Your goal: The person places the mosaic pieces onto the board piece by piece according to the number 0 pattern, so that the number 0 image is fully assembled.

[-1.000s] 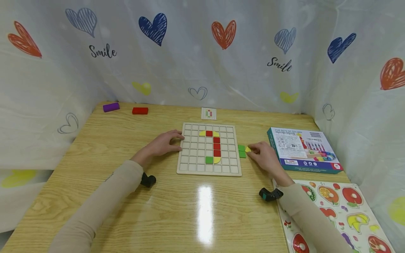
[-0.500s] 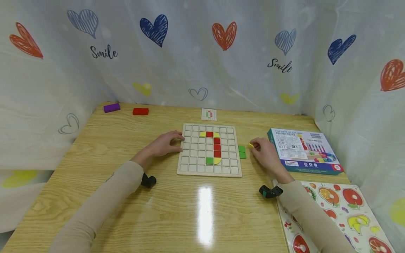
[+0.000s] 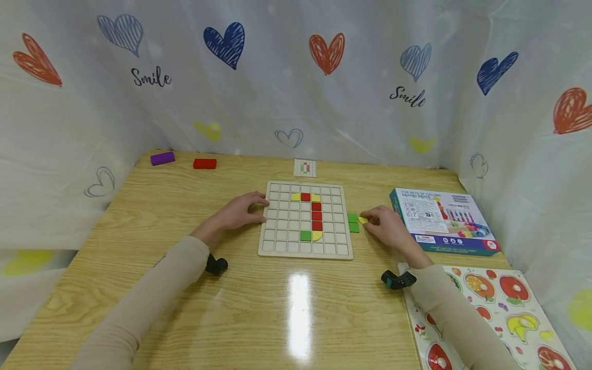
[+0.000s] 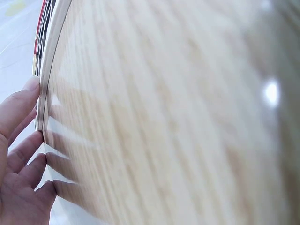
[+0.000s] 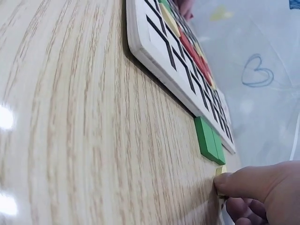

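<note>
A wooden grid board point(image 3: 282, 246) lies mid-table, with red squares point(image 3: 316, 216), a green square point(image 3: 306, 235) and several yellow rounded pieces point(image 3: 316, 236) set in its cells. My left hand point(image 3: 238, 210) touches the board's left edge, fingers spread and fairly straight; the left wrist view shows its fingertips along that edge. Two green tiles point(image 3: 353, 223) lie side by side against the board's right edge. Just right of them, my right hand point(image 3: 386, 226) pinches a yellow tile point(image 5: 220, 170) between thumb and fingers, low at the table; the fingers partly hide it.
Behind the board lies a small pattern card point(image 3: 305, 167). At the far left are a purple block point(image 3: 163, 158) and a red block point(image 3: 205, 164). A cardboard box point(image 3: 444, 221) lies at the right, with a fruit puzzle board point(image 3: 522, 293) in front, partly under the right sleeve.
My right hand shifted slightly right and tilted the yellow tile, then came back left and lowered it beside the green tiles. The left hand and the board have stayed put.
</note>
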The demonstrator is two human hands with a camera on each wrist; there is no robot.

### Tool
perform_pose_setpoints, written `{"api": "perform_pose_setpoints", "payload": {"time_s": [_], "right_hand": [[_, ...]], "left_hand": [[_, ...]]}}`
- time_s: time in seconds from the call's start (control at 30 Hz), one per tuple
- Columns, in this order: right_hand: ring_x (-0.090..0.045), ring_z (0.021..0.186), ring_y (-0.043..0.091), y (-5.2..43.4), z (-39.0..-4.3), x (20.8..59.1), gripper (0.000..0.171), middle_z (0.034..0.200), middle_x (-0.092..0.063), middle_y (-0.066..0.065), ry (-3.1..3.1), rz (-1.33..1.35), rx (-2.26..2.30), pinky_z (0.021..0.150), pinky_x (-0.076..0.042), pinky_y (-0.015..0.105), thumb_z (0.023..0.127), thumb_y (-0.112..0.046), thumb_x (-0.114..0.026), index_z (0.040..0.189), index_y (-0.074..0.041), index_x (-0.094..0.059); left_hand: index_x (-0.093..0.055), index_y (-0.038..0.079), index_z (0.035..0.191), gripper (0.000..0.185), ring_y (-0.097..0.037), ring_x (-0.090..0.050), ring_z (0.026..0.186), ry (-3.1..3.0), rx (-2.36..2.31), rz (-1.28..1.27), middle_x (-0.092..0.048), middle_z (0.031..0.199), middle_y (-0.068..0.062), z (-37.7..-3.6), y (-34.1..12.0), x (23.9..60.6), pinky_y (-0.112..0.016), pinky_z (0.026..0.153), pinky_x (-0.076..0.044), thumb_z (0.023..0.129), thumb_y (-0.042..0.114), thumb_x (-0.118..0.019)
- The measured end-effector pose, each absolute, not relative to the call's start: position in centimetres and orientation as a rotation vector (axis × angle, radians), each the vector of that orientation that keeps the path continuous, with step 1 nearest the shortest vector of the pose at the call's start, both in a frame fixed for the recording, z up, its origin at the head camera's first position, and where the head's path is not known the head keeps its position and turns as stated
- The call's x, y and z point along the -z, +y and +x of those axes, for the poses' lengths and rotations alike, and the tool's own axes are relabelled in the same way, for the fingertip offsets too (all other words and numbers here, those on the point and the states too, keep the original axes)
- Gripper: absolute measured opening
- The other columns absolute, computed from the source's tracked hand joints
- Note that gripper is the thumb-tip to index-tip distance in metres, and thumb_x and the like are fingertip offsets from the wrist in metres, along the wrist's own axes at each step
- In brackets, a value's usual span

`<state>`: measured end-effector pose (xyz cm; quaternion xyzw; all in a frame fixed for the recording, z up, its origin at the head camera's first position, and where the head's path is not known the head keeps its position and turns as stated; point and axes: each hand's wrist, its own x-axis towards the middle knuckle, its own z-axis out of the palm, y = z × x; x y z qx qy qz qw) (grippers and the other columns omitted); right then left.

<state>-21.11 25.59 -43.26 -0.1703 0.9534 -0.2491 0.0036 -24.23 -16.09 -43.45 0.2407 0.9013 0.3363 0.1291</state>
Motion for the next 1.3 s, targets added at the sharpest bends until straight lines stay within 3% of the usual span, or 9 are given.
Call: {"api": "perform_pose_setpoints", "payload": {"time_s": [0.33, 0.67, 0.87, 1.3], "right_hand": [[-0.057, 0.090, 0.027, 25.5, -21.0, 43.6, 0.029, 0.102, -0.064, 0.017, 3.002, -0.538, 0.797, 0.077, -0.047, 0.043, 0.091, -0.009, -0.068, 0.118, 0.003, -0.068], [-0.059, 0.098, 0.033, 24.5, -20.7, 42.9, 0.029, 0.112, -0.060, 0.021, 3.039, -0.474, 0.892, 0.083, -0.049, 0.048, 0.093, -0.008, -0.067, 0.121, 0.002, -0.068], [-0.063, 0.091, 0.027, 22.0, -20.1, 42.2, 0.029, 0.110, -0.062, 0.018, 2.979, -0.528, 1.000, 0.078, -0.054, 0.042, 0.092, -0.011, -0.069, 0.118, -0.001, -0.070], [-0.058, 0.084, 0.014, 15.0, -18.7, 42.3, 0.026, 0.098, -0.062, 0.006, 2.748, -0.798, 1.047, 0.074, -0.053, 0.027, 0.090, -0.010, -0.070, 0.115, -0.003, -0.072]], "left_hand": [[-0.058, 0.004, 0.133, 0.047, -0.035, -0.023, 0.145, 2.621, -0.976, 0.707, -0.037, 0.153, -0.017, -24.1, -16.1, 43.5, -0.051, 0.117, -0.020, 0.092, 0.021, -0.071], [-0.058, 0.003, 0.133, 0.046, -0.036, -0.022, 0.145, 2.620, -0.984, 0.712, -0.036, 0.153, -0.018, -24.1, -16.2, 43.4, -0.052, 0.117, -0.019, 0.092, 0.020, -0.070], [-0.057, 0.003, 0.134, 0.047, -0.036, -0.022, 0.145, 2.615, -0.975, 0.699, -0.036, 0.153, -0.018, -24.1, -16.1, 43.3, -0.052, 0.117, -0.018, 0.092, 0.021, -0.070], [-0.059, 0.003, 0.132, 0.046, -0.036, -0.024, 0.144, 2.624, -0.987, 0.711, -0.037, 0.152, -0.018, -24.2, -16.1, 43.3, -0.051, 0.117, -0.020, 0.091, 0.020, -0.071]]}}
